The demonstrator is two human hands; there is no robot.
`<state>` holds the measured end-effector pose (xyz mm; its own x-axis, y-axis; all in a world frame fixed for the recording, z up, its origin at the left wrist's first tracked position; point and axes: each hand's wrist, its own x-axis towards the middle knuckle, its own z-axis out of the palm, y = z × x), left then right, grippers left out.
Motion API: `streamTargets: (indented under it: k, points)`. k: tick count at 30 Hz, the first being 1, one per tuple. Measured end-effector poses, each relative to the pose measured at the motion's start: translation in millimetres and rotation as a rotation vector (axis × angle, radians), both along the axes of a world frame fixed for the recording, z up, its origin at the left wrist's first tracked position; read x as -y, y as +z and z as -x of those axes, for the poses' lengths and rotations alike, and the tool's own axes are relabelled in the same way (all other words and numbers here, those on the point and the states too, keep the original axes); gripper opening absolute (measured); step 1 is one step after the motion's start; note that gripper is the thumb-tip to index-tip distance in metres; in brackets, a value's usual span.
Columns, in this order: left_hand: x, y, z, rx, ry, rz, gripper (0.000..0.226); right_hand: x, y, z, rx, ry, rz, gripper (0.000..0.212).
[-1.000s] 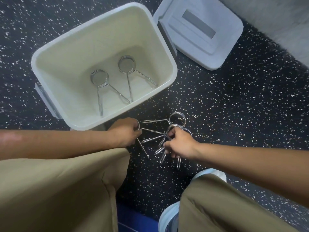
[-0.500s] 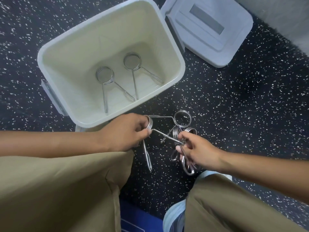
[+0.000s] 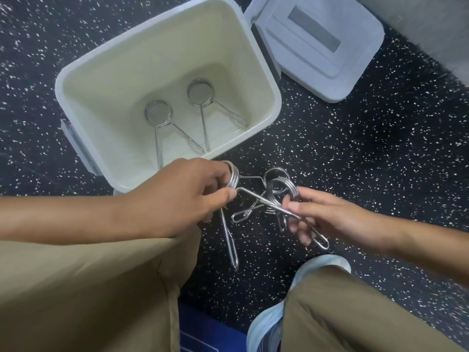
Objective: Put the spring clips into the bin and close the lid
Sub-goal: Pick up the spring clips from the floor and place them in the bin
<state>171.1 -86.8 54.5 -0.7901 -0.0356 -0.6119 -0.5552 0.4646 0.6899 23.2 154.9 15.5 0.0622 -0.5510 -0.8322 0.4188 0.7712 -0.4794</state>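
Note:
A white bin stands open on the speckled floor, with two steel spring clips lying on its bottom. Its grey lid lies flat on the floor to the right of it. In front of the bin, my left hand grips the coil of a spring clip whose handles hang down and reach right. My right hand pinches another spring clip by its coil and handle. The two held clips cross each other. One more clip lies on the floor beneath them.
My two knees in tan trousers fill the lower frame, with a light blue shoe between them. A grey wall rises at the top right. The dark speckled floor spreads to the right of the bin.
Both hands closed on clips in the pile and lifted them off the floor. The left clip's handles now hang free, and the right hand's clip rose a little.

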Motion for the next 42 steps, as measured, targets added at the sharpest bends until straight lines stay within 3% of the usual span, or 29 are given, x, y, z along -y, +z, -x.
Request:
streamTargets:
  k: [2, 7, 13, 17, 21, 29, 35, 42]
  points:
    - [3, 5, 2, -0.01, 0.006, 0.001, 0.024, 6, 11, 1, -0.17, 0.055, 0.015, 0.019]
    - [11, 22, 8, -0.085, 0.031, -0.007, 0.026, 20, 24, 4, -0.38, -0.093, 0.071, 0.049]
    - [23, 31, 14, -0.211, 0.129, -0.024, 0.025, 44, 46, 9, -0.373, -0.275, 0.178, 0.041]
    - [34, 31, 18, -0.287, 0.131, 0.1, 0.021, 62, 55, 15, -0.265, -0.394, 0.195, 0.034]
    - [48, 28, 22, -0.306, 0.121, 0.24, 0.025, 79, 60, 26, -0.328, -0.26, 0.249, 0.031]
    - [96, 17, 33, -0.158, 0.121, 0.498, 0.027, 112, 69, 42, -0.452, -0.234, 0.276, 0.036]
    - [115, -25, 34, -0.032, 0.004, 0.741, 0.027, 132, 61, 47, -0.55, -0.22, 0.222, 0.046]
    - [119, -74, 36, 0.089, -0.082, 0.717, 0.021, 174, 65, 52, -0.707, -0.092, 0.164, 0.051]
